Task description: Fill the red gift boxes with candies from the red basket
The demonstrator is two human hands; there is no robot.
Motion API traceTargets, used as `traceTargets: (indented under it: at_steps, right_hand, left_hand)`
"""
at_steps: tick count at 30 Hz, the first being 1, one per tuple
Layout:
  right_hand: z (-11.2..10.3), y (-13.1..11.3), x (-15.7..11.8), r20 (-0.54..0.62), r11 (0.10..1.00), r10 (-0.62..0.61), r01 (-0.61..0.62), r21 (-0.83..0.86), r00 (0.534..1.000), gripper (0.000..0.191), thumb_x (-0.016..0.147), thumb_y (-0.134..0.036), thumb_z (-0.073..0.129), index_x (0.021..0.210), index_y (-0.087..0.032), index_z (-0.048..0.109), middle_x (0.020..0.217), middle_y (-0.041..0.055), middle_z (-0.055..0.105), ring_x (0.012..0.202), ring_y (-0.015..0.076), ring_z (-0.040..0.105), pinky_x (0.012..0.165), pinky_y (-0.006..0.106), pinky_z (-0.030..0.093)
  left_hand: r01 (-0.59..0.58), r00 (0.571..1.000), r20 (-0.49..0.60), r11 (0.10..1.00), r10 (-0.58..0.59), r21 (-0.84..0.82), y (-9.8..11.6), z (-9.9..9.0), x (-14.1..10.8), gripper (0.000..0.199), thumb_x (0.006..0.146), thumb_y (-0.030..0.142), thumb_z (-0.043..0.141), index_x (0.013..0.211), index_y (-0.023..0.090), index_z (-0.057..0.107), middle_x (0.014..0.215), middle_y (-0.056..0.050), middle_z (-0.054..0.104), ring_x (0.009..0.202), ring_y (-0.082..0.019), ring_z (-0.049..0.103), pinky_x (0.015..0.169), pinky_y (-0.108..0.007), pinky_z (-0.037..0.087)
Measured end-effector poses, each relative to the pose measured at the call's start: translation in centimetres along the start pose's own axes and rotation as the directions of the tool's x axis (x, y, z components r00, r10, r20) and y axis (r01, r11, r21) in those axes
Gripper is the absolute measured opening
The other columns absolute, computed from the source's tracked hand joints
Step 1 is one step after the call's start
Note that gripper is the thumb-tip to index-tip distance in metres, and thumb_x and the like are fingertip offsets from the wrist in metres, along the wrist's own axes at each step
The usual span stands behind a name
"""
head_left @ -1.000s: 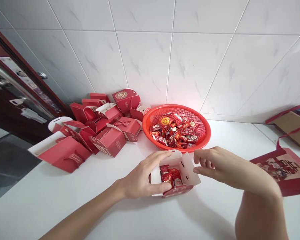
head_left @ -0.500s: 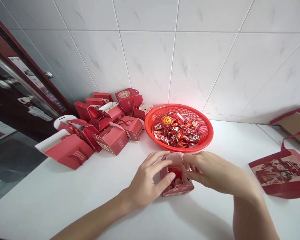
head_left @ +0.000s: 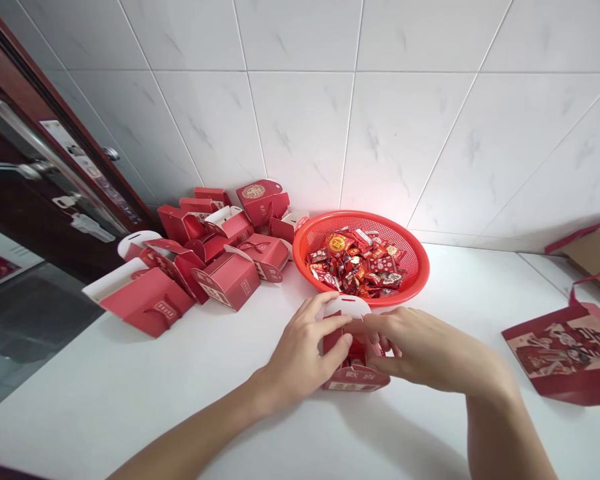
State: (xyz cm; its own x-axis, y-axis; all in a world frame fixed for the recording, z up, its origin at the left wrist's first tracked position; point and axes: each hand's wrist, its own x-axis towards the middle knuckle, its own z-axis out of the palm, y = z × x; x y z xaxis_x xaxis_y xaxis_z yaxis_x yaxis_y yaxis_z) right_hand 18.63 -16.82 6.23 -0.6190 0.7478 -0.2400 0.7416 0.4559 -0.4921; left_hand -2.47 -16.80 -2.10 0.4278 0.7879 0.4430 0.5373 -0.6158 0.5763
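A small red box [head_left: 356,381] with red-wrapped sweets inside stands on the white table, directly in front of the red basket [head_left: 420,270]. Its rounded white back flap stands up. My left hand [head_left: 305,347] grips the left side panel, fingers over the top edge and thumb at the opening. From the right, my right hand [head_left: 413,343] pinches the right panel near its upper edge. The panels lean in towards each other, partly covering the sweets. My fingers hide some of the box's upper edges.
Several red boxes [head_left: 229,280] are piled at the left on the white table [head_left: 180,400]. Wrapped sweets [head_left: 355,263] lie in the basket. A red bag [head_left: 565,350] and a cardboard box [head_left: 597,250] are at the right, and a dark door [head_left: 25,200] is at far left.
Both side panels have been drawn inward and the box opening is narrower. The front flap has risen a little, and my fingers are closer together. The view has shifted slightly.
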Motion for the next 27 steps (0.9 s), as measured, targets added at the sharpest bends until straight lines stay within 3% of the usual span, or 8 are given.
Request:
traceTargets:
  at_steps: [3, 6, 9, 12, 15, 20, 23, 27]
  right_hand:
    - [0.2, -0.1, 0.0, 0.023, 0.999, 0.035, -0.035, -0.02, 0.999, 0.008, 0.09, -0.013, 0.064, 0.088, -0.02, 0.061, 0.077, -0.0007, 0.067, 0.065, 0.0145, 0.055, 0.059, 0.028, 0.035]
    - [0.5, -0.1, 0.0, 0.051, 0.994, 0.094, -0.091, -0.061, 0.994, 0.022, 0.091, -0.031, 0.073, 0.088, -0.021, 0.053, 0.083, 0.0014, 0.067, 0.07, 0.0173, 0.056, 0.061, 0.029, 0.037]
    - [0.7, -0.1, 0.0, 0.07, 0.992, 0.104, -0.099, -0.074, 0.992, 0.027, 0.092, -0.035, 0.073, 0.09, -0.022, 0.05, 0.086, 0.0016, 0.067, 0.073, 0.0181, 0.057, 0.062, 0.03, 0.038]
    - [0.6, -0.1, 0.0, 0.075, 0.992, 0.114, -0.109, -0.07, 0.991, 0.026, 0.09, -0.033, 0.073, 0.09, -0.022, 0.05, 0.086, 0.0011, 0.066, 0.073, 0.0175, 0.057, 0.061, 0.029, 0.036]
    - [0.4, -0.2, 0.1, 0.079, 0.993, 0.09, -0.084, -0.077, 0.993, 0.02, 0.09, -0.029, 0.071, 0.09, -0.021, 0.053, 0.081, -0.0005, 0.065, 0.069, 0.0163, 0.055, 0.059, 0.029, 0.034]
    - [0.4, -0.1, 0.5, 0.125, 0.997, 0.07, -0.065, -0.042, 0.99, 0.009, 0.087, -0.022, 0.072, 0.088, -0.02, 0.063, 0.076, -0.0003, 0.065, 0.067, 0.0159, 0.057, 0.058, 0.027, 0.034]
    - [0.6, 0.3, 0.7, 0.114, 0.996, 0.066, -0.059, -0.062, 0.991, 0.006, 0.085, -0.016, 0.069, 0.082, -0.019, 0.065, 0.074, 0.0004, 0.065, 0.066, 0.016, 0.056, 0.057, 0.026, 0.034]
    - [0.8, 0.7, 0.8, 0.083, 0.999, 0.005, -0.002, -0.034, 0.997, 0.008, 0.084, -0.013, 0.068, 0.079, -0.019, 0.067, 0.069, -0.001, 0.063, 0.06, 0.014, 0.052, 0.052, 0.025, 0.033]
  left_hand:
    - [0.011, 1.0, -0.011, 0.999, -0.011, 0.036, 0.3, 0.2, 0.3, 0.028, 0.094, 0.02, 0.062, 0.115, 0.021, 0.081, 0.139, -0.016, 0.064, 0.125, -0.031, 0.066, 0.105, -0.048, 0.06]
    - [0.007, 1.0, 0.001, 0.997, -0.007, 0.08, 0.5, 0.5, 0.2, 0.028, 0.094, 0.022, 0.063, 0.114, 0.02, 0.081, 0.145, -0.018, 0.06, 0.129, -0.035, 0.063, 0.105, -0.053, 0.059]
    - [0.002, 0.998, 0.055, 0.997, -0.007, 0.083, 0.4, 0.3, -0.1, 0.03, 0.094, 0.027, 0.065, 0.12, 0.02, 0.079, 0.152, -0.021, 0.055, 0.137, -0.039, 0.057, 0.107, -0.059, 0.055]
    - [0.002, 0.991, 0.135, 1.0, -0.006, 0.029, 0.0, -0.1, -0.5, 0.043, 0.096, 0.037, 0.067, 0.134, 0.018, 0.071, 0.159, -0.024, 0.048, 0.146, -0.04, 0.049, 0.112, -0.061, 0.05]
    - [0.048, 0.989, 0.142, 0.996, -0.036, -0.081, -0.7, -0.4, -1.0, 0.059, 0.094, 0.05, 0.071, 0.141, 0.016, 0.062, 0.161, -0.025, 0.047, 0.148, -0.037, 0.048, 0.114, -0.057, 0.05]
    - [0.041, 0.991, 0.128, 0.996, -0.031, -0.081, -1.2, -0.4, -1.6, 0.028, 0.097, 0.046, 0.068, 0.107, 0.021, 0.076, 0.164, -0.017, 0.045, 0.148, -0.036, 0.048, 0.115, -0.053, 0.05]
    - [-0.014, 0.993, 0.118, 1.0, 0.016, -0.02, -1.3, -0.3, -2.0, 0.026, 0.103, 0.035, 0.059, 0.108, 0.022, 0.081, 0.166, -0.015, 0.043, 0.151, -0.036, 0.044, 0.118, -0.055, 0.047]
    - [0.015, 0.992, 0.126, 1.0, -0.012, -0.023, -1.7, -0.1, -2.5, 0.031, 0.104, 0.037, 0.057, 0.114, 0.023, 0.082, 0.166, -0.017, 0.041, 0.15, -0.036, 0.045, 0.117, -0.056, 0.048]
